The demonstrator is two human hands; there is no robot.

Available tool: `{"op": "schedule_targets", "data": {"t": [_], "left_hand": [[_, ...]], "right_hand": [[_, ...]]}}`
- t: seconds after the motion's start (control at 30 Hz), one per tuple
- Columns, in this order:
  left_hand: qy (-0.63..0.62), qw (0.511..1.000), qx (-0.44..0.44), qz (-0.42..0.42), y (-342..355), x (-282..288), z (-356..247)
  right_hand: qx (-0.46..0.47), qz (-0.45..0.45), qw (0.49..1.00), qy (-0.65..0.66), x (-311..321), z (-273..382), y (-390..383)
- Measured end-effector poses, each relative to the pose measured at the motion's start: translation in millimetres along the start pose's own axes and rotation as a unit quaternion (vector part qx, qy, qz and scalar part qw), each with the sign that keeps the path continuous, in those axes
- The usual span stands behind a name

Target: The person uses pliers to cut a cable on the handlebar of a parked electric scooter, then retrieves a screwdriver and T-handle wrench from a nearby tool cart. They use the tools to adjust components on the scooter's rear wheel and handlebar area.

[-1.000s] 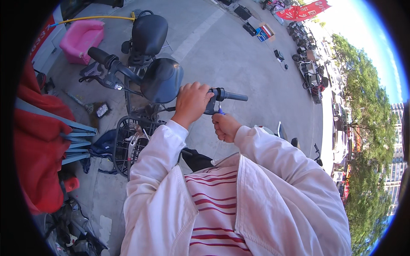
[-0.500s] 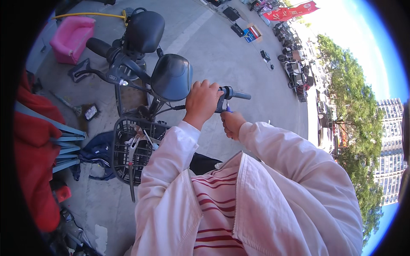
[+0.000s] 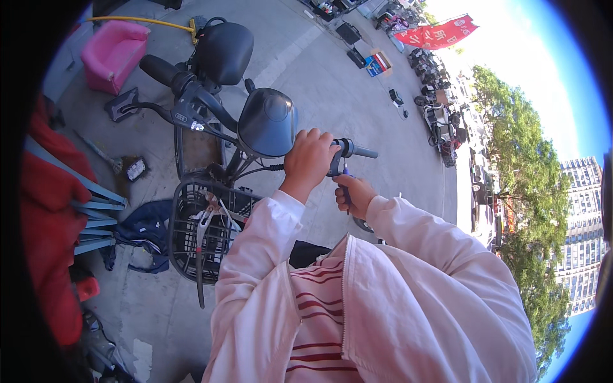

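Note:
At the right end of the scooter's handlebar, my left hand (image 3: 308,158) is closed round the black control housing (image 3: 336,165); its palm side is hidden. A bare grey tube (image 3: 365,152) sticks out beyond the housing. Just below, my right hand (image 3: 359,194) grips a screwdriver (image 3: 345,191) with a blue-purple handle. The screwdriver points up at the underside of the housing, and whether its tip touches a screw is too small to tell. Left of my left hand stands a black mirror (image 3: 268,121). The handlebar's other end has a black grip (image 3: 159,69) and a brake lever (image 3: 151,112).
A black wire basket (image 3: 175,223) holding long-handled pliers (image 3: 202,239) hangs below the handlebar. A second mirror (image 3: 223,53) rises farther off. To the left are a pink armchair (image 3: 113,56), red cloth (image 3: 54,230) and a dark blue garment (image 3: 145,233). Parked scooters (image 3: 439,118) line the right.
My right hand has dropped slightly from the housing, and more of the screwdriver's handle shows. My left hand keeps its hold. The whole view has shifted a little.

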State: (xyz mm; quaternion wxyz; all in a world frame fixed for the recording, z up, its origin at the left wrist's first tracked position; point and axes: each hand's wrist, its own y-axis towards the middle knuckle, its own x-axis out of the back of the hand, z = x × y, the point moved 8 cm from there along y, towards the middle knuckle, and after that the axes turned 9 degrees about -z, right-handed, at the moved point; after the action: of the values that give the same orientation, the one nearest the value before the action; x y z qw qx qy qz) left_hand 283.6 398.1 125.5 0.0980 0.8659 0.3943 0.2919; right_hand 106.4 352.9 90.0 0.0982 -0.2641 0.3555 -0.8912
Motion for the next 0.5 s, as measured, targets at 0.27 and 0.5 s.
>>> {"op": "schedule_targets", "data": {"t": [0.27, 0.5], "left_hand": [[0.032, 0.981, -0.021, -0.188, -40.9, 34.9, -45.4], [-0.099, 0.951, 0.287, 0.061, -103.1, -63.6, -53.2]], "right_hand": [[0.181, 0.165, 0.965, -0.092, 17.2, 15.7, 2.7], [0.343, 0.183, 0.869, -0.306, 51.4, 84.4, -11.4]]}}
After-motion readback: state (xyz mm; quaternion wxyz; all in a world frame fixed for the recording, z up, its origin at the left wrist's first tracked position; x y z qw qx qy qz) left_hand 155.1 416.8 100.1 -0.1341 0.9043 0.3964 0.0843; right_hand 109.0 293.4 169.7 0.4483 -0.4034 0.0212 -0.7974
